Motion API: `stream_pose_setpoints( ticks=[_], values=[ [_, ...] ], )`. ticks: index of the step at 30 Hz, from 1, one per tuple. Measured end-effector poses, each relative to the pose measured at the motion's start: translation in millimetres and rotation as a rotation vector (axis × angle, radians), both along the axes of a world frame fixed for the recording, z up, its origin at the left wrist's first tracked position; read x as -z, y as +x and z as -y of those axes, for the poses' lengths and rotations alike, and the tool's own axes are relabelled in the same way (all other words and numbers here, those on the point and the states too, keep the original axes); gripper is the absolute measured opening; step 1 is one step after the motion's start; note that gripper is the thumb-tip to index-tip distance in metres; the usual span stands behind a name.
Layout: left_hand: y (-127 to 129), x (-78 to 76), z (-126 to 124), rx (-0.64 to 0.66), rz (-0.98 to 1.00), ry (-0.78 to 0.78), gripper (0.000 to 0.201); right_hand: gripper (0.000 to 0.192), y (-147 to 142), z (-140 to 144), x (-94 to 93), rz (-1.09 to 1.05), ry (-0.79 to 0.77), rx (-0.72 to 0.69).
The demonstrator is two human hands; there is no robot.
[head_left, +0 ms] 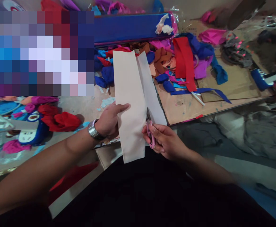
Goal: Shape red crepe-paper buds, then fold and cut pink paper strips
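Observation:
A long white sheet of paper (pixel 128 97) stands up from my lap over the work board. My left hand (pixel 108 121), with a metal watch on the wrist, pinches the sheet's left edge near the bottom. My right hand (pixel 165 140) grips small pink-handled scissors (pixel 149 130) whose blades sit in a lengthwise cut through the sheet. To the right of the cut, a narrow white strip (pixel 152 91) splits away from the main sheet.
Red, blue, pink and orange crepe paper scraps (pixel 175 60) cover the cardboard board (pixel 223 91). A long blue box (pixel 130 26) lies at the back. Red crumpled paper (pixel 62 121) and a blue figure (pixel 31 126) sit at left. Grey cloth (pixel 258 132) lies at right.

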State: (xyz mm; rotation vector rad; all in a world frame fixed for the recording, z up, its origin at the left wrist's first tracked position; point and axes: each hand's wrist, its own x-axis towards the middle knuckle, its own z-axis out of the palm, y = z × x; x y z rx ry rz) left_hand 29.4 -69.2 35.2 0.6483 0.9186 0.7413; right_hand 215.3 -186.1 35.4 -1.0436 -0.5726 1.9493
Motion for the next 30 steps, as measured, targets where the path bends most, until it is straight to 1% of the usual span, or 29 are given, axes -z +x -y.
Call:
stream_pose_setpoints(
  ticks=[4, 7, 9, 12, 15, 22, 30],
  values=[
    [-2, 2.3, 0, 0.036, -0.019, 0.013, 0.044, 0.035, -1, -3, 1.3, -0.003, 0.014, 0.010],
    [-4, 6.2, 1, 0.081, 0.025, 0.011, 0.043, 0.034, 0, -6, -0.2, -0.002, 0.021, 0.016],
    [-6, 9.2, 1, 0.100, 0.048, 0.002, 0.043, 0.034, 2, -8, -1.7, 0.014, 0.022, 0.009],
    [-8, 11.7, 2, 0.115, 0.034, 0.000, 0.037, 0.035, 4, -9, -3.4, 0.035, 0.032, -0.014],
    [-8, 10.4, 2, 0.126, 0.017, 0.016, 0.032, 0.037, 4, -10, -4.1, 0.041, 0.040, -0.016],
    [-7, 5.2, 3, 0.135, 0.013, 0.032, 0.031, 0.035, 3, -11, -2.2, 0.033, 0.048, 0.008],
    [-7, 7.1, 3, 0.134, 0.021, 0.047, 0.028, 0.034, 1, -12, -1.5, 0.035, 0.039, 0.017]
  ],
)
